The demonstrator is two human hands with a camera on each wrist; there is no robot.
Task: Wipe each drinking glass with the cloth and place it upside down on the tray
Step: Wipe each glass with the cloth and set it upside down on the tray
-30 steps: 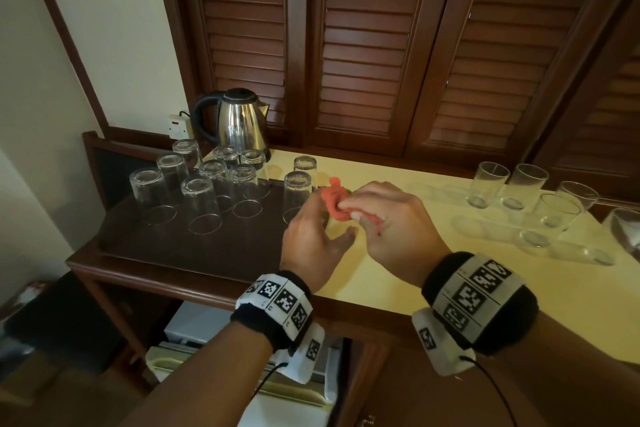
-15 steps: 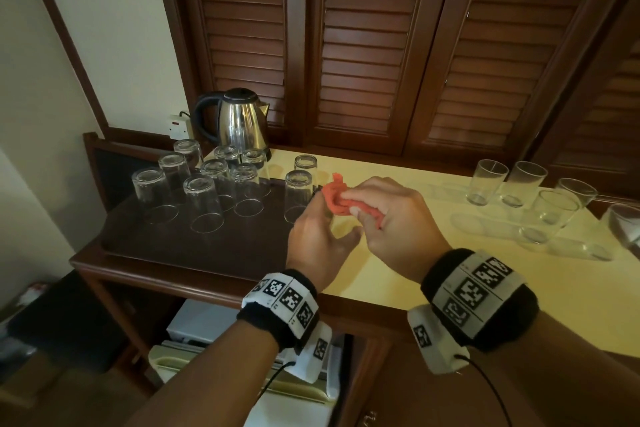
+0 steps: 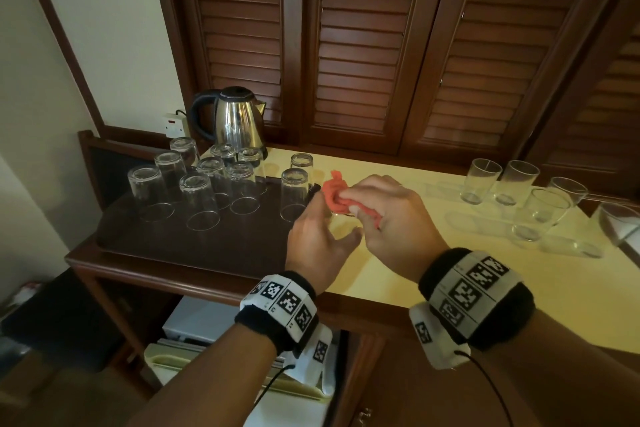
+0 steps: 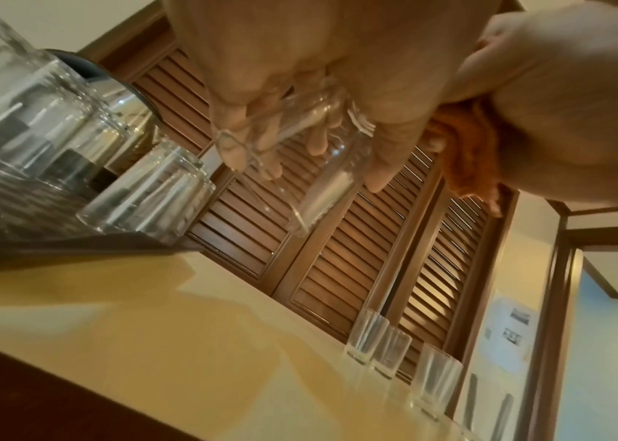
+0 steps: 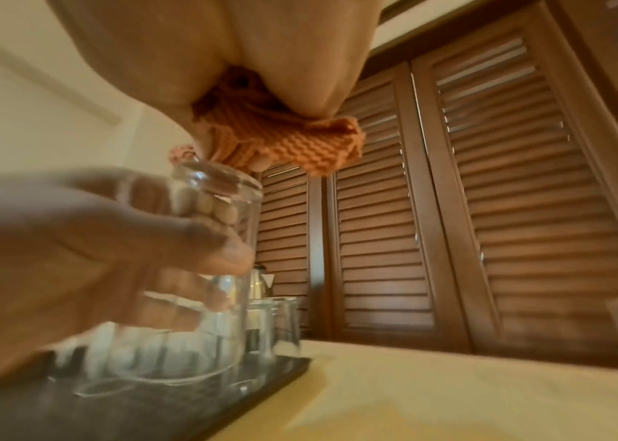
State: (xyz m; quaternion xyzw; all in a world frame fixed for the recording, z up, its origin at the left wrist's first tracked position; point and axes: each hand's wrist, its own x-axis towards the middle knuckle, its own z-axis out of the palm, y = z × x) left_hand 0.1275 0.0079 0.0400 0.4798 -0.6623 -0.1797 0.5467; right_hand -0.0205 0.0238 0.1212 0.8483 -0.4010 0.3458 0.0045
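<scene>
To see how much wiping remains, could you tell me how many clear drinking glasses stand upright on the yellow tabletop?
5 upright glasses: two side by side at the back, one right of them, one nearer, one cut by the right edge. More may lie outside view.

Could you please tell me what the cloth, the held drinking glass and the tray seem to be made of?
The cloth looks like orange knitted or waffle-weave fabric: ribbed zigzag texture, soft folds. The drinking glass appears to be clear, smooth glass: the fingers of the left hand show through its wall, though clear plastic cannot be excluded. The tray is dark brown with a matte, faintly textured surface, perhaps plastic or laminate.
</scene>
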